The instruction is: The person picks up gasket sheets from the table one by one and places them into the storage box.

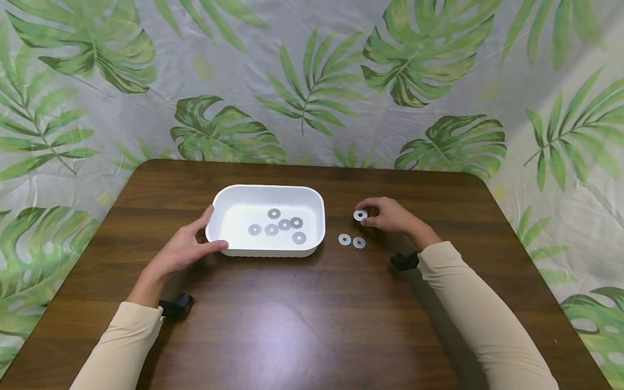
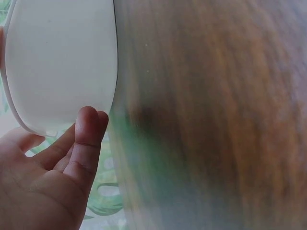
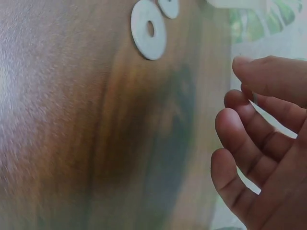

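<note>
A white plastic tub point(image 1: 314, 246) stands on the table, with several flat metal washers point(image 1: 299, 242) lying on its floor. My left hand point(image 1: 184, 248) holds the tub's left end, thumb over the front rim and fingers at the end wall. Beyond the tub's right side, my right hand point(image 1: 390, 215) pinches a washer point(image 1: 356, 216) between thumb and fingers, just over the tabletop. In the right wrist view only a thin edge of that washer shows between the fingertips. Two more washers, one left point(image 1: 340, 240) and one right point(image 1: 355, 244), lie flat on the wood near that hand.
The dark wooden table point(image 1: 292, 325) has rounded far corners. Behind it hangs a leaf-patterned cloth point(image 1: 322, 146). Black straps with small devices sit at the left wrist point(image 1: 176, 306) and the right wrist point(image 1: 404, 261).
</note>
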A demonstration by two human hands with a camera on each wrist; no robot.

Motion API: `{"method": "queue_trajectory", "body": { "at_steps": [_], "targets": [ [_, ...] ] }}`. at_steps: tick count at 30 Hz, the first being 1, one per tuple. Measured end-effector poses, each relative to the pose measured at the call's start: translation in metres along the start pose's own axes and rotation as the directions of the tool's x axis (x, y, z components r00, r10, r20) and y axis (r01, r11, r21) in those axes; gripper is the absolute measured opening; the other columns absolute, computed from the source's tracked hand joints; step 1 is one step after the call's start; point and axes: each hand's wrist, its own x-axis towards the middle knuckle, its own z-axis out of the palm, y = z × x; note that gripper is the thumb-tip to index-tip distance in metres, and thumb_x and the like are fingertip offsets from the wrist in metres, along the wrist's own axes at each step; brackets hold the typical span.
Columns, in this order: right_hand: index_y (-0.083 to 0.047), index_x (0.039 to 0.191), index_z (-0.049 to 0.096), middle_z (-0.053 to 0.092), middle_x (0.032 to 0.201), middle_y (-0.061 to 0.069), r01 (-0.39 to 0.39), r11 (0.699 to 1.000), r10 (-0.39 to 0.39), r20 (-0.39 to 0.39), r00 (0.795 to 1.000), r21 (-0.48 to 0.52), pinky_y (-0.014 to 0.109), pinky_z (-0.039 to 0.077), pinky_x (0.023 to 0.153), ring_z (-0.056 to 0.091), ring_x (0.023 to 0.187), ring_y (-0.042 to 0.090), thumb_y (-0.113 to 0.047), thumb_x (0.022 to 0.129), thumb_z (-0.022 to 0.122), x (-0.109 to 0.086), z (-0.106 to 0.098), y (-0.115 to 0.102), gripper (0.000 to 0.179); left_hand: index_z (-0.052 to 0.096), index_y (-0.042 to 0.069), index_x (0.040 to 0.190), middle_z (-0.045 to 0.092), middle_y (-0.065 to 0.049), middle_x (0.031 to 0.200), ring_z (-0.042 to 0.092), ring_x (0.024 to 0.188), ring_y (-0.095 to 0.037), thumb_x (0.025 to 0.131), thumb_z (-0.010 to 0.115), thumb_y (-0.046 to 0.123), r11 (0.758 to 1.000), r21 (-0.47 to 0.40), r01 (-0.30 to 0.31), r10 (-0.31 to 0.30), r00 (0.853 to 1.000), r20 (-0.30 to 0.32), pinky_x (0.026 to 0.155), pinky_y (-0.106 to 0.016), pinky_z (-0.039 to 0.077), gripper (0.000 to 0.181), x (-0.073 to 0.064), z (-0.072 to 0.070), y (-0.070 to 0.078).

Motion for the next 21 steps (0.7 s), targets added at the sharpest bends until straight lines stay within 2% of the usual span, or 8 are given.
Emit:
{"method": "queue_trajectory", "body": {
  "at_steps": [9,11,16,18,21],
  "targets": [
    [-0.006,0.126,0.065,0.069,0.107,0.011,0.045,0.999,-0.046,-0.029,0.999,-0.018,0.035,0.051,0.076,0.065,0.091,0.023,-0.011,0.09,0.072,-0.009,-0.014,-0.018,0.037,0.009,0.011,0.16,0.031,-0.025,0.159,0.053,0.124,-0.03,0.087,0.075,0.039,1.0,0.031,0.003,-0.002,1.0,-0.007,0.086,-0.011,0.038,0.102,0.001,-0.001,0.002],
    [-0.006,0.126,0.066,0.07,0.106,0.011,0.064,0.998,-0.065,-0.04,0.997,-0.019,0.036,0.052,0.077,0.066,0.092,0.023,-0.011,0.089,0.072,-0.011,-0.017,-0.022,0.037,0.009,0.011,0.16,0.029,-0.024,0.16,0.052,0.126,-0.03,0.087,0.075,0.04,0.999,0.041,0.004,-0.004,1.0,-0.007,0.091,-0.017,0.04,0.102,0.001,-0.001,0.002],
    [-0.006,0.125,0.066,0.069,0.11,0.011,0.125,0.992,-0.125,-0.055,0.991,0.002,0.039,0.053,0.082,0.066,0.094,0.023,-0.01,0.089,0.073,-0.014,-0.022,-0.035,0.038,0.008,0.01,0.16,0.027,-0.024,0.161,0.05,0.127,-0.031,0.087,0.074,0.042,0.998,0.059,0.013,-0.013,1.0,-0.005,0.101,-0.042,0.041,0.103,0.0,-0.001,0.003],
    [-0.007,0.126,0.065,0.068,0.112,0.011,0.146,0.989,-0.145,-0.058,0.988,0.01,0.04,0.053,0.084,0.066,0.094,0.023,-0.01,0.089,0.074,-0.014,-0.024,-0.042,0.038,0.008,0.009,0.16,0.028,-0.024,0.161,0.052,0.124,-0.03,0.087,0.074,0.042,0.998,0.067,0.014,-0.013,1.0,-0.005,0.101,-0.043,0.041,0.103,0.0,-0.001,0.003],
    [-0.006,0.128,0.064,0.068,0.115,0.012,0.171,0.985,-0.169,-0.06,0.984,0.022,0.042,0.053,0.087,0.066,0.095,0.023,-0.011,0.089,0.073,-0.015,-0.027,-0.053,0.04,0.009,0.01,0.16,0.032,-0.025,0.159,0.054,0.119,-0.029,0.087,0.074,0.042,0.998,0.07,0.011,-0.01,1.0,-0.005,0.097,-0.038,0.043,0.103,0.0,-0.001,0.003]
  ]
}}
